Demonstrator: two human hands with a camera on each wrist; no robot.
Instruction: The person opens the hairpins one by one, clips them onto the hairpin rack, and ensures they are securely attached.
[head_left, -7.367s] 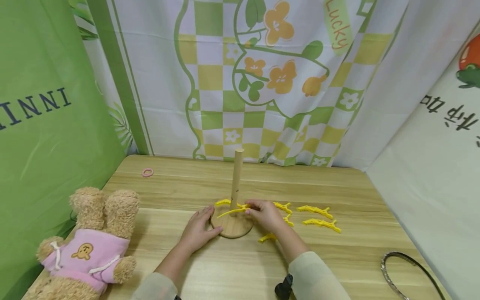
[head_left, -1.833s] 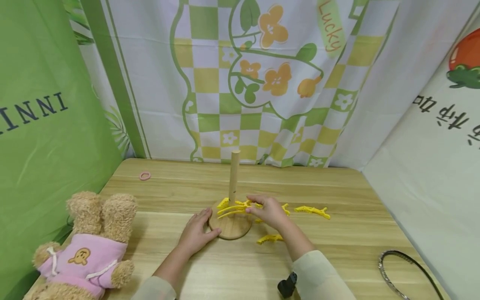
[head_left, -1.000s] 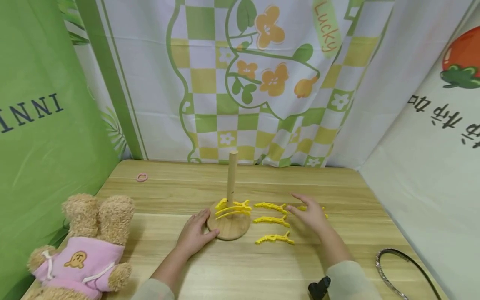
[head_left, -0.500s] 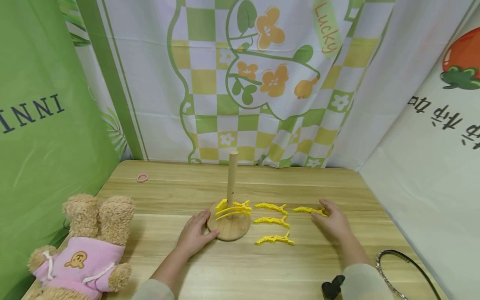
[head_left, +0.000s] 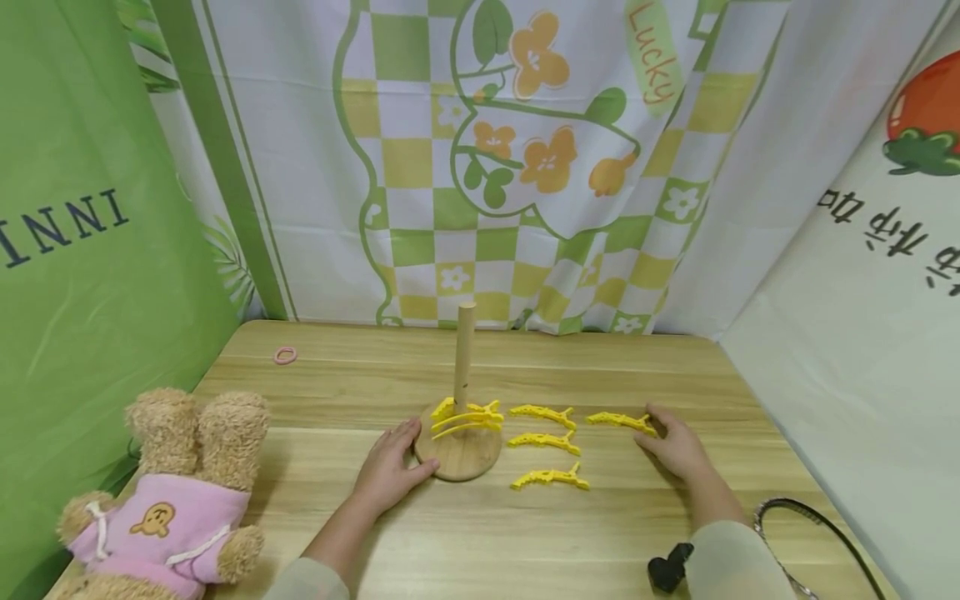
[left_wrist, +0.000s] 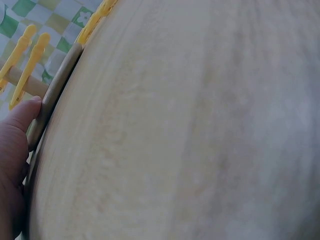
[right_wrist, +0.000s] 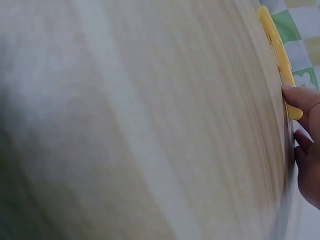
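A wooden stand (head_left: 459, 457) with a round base and an upright pole (head_left: 464, 354) sits mid-table. Several yellow clips (head_left: 465, 414) are clamped low on the pole, also seen in the left wrist view as yellow clips (left_wrist: 27, 55). My left hand (head_left: 408, 446) lies flat against the base's left rim, with the thumb (left_wrist: 22, 115) touching it. Three loose clips (head_left: 543, 442) lie just right of the stand. Farther right lies a single yellow clip (head_left: 618, 420); my right hand (head_left: 651, 425) pinches its right end, with the fingers (right_wrist: 300, 97) on that clip (right_wrist: 275, 37).
A teddy bear in a pink shirt (head_left: 168, 492) lies at the front left. A pink hair tie (head_left: 285, 356) rests at the back left and a black headband (head_left: 817, 533) at the front right edge. Curtains hang close behind and on both sides.
My right hand left the stand, where another clip now sits, and swept right to the far clip's end. The left hand has stayed on the base.
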